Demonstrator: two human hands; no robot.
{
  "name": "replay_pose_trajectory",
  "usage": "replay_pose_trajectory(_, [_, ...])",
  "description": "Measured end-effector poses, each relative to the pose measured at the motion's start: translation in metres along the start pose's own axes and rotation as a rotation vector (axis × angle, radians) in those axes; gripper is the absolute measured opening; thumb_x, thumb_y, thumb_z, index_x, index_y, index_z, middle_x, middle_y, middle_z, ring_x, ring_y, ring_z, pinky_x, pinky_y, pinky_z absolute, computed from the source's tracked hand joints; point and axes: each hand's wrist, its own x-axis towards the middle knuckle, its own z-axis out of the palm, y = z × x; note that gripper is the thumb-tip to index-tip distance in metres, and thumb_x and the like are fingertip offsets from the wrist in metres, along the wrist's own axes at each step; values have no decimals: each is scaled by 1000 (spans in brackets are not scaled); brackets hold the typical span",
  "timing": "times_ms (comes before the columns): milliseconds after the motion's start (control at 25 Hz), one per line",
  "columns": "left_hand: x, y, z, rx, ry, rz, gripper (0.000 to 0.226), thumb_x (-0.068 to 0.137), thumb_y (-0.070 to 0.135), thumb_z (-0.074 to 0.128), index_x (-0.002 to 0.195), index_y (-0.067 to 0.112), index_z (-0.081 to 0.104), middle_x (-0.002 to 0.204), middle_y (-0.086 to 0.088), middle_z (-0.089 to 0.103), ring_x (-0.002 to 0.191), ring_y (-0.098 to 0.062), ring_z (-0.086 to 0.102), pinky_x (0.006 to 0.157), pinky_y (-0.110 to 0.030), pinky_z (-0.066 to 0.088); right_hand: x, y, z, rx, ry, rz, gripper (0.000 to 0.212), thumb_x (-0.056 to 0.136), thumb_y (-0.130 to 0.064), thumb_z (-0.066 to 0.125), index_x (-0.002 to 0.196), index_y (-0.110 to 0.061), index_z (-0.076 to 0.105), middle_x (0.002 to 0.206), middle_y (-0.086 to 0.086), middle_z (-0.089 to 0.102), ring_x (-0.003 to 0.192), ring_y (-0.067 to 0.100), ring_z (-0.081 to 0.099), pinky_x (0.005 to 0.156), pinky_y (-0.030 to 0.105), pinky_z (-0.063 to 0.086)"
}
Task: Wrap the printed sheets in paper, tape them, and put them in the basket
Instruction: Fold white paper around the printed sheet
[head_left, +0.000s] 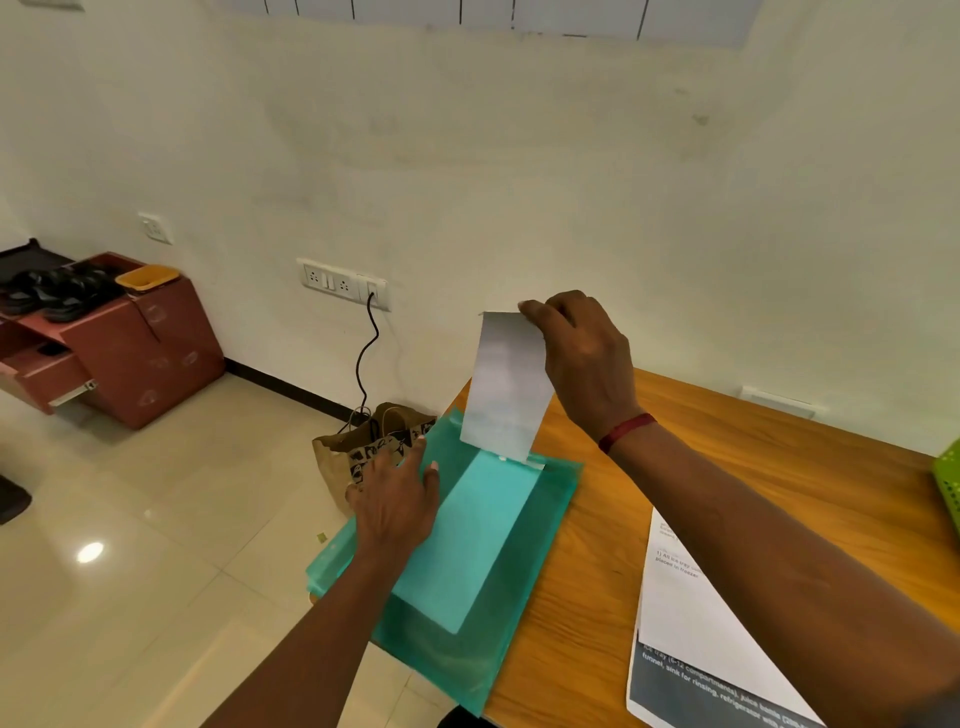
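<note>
Head: paper bag (349, 453) beside green paper (511, 644)

Plain cream wall (467, 156) straight ahead, a white socket panel (343, 283) on it with a black cable (366, 353) trailing down. Glossy beige floor tiles (130, 509) throw back one bright light spot (90, 552). Far left, a reddish-brown cabinet (150, 353); right, the wooden table (597, 623).

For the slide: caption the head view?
Left hand presses the green folder flat; right hand pinches a white sheet upright over it.
</note>
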Motion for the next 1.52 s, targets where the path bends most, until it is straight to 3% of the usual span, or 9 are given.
replay_pose_trajectory(160, [5, 23, -15, -91, 119, 130, 56, 94, 53, 32, 144, 29, 36, 139, -12, 47, 128, -31, 43, 100, -59, 39, -1, -2, -16, 176, 118, 199, 24, 90, 3, 58, 109, -5, 70, 92, 11, 66, 81, 22, 63, 67, 29, 54])
replay_pose_trajectory(320, [2, 51, -29, -225, 190, 221, 71, 91, 60, 38, 151, 24, 24, 153, -10, 34, 139, -30, 33, 108, -58, 33, -20, 1, -39, 378, 214, 539, 18, 92, -2, 58, 105, -5, 71, 98, 9, 71, 92, 9, 62, 83, 15, 49])
replay_pose_trajectory(520, [-10, 78, -34, -186, 182, 421, 85, 86, 67, 46, 153, 24, 17, 159, -7, 23, 145, -26, 21, 116, -55, 23, -73, 8, -70, 543, 194, 899, 16, 94, -15, 62, 107, -11, 70, 100, 1, 71, 92, 13, 66, 80, 33, 57])
replay_pose_trajectory(680, [-42, 106, -21, -137, 106, 607, 105, 75, 81, 49, 154, 23, 13, 161, -5, 16, 149, -24, 11, 121, -49, 2, -129, 11, -99, 634, 215, 1215, 16, 94, -22, 62, 108, -20, 67, 104, -1, 69, 97, 17, 64, 82, 40, 58])
replay_pose_trajectory(880, [-90, 143, 11, 42, 20, 794, 112, 67, 86, 50, 152, 21, 19, 156, -10, 28, 144, -31, 23, 119, -49, -11, -195, 9, -131, 806, 301, 1572, 13, 94, -18, 61, 104, -24, 66, 108, 1, 69, 101, 22, 66, 77, 44, 60])
replay_pose_trajectory(1120, [-137, 174, 50, 127, -89, 850, 114, 60, 72, 64, 151, 22, 17, 145, -9, 40, 134, -32, 39, 118, -59, 2, -260, 13, -169, 875, 321, 1724, 17, 95, -17, 59, 110, -17, 68, 110, 3, 71, 100, 21, 67, 77, 44, 60])
replay_pose_trajectory(1240, [-150, 173, 65, 157, -120, 839, 113, 62, 73, 60, 152, 18, 20, 147, -13, 40, 137, -34, 38, 116, -60, 1, -281, 15, -178, 838, 189, 1662, 33, 87, -24, 69, 120, -22, 64, 114, 1, 69, 101, 18, 66, 79, 42, 60])
replay_pose_trajectory(1360, [-155, 175, 70, 163, -133, 838, 109, 65, 72, 59, 152, 17, 23, 153, -15, 36, 141, -35, 33, 116, -61, -1, -296, 16, -182, 609, -21, 1508, 52, 79, -25, 79, 126, -30, 57, 108, -5, 63, 98, 14, 61, 78, 33, 60])
replay_pose_trajectory(1520, [-158, 170, 74, 124, -119, 842, 104, 66, 70, 61, 150, 17, 31, 152, -15, 38, 140, -35, 34, 117, -60, 0, -307, 17, -178, 660, 104, 1482, 29, 90, -19, 68, 116, -30, 65, 104, -5, 71, 95, 17, 67, 76, 42, 60])
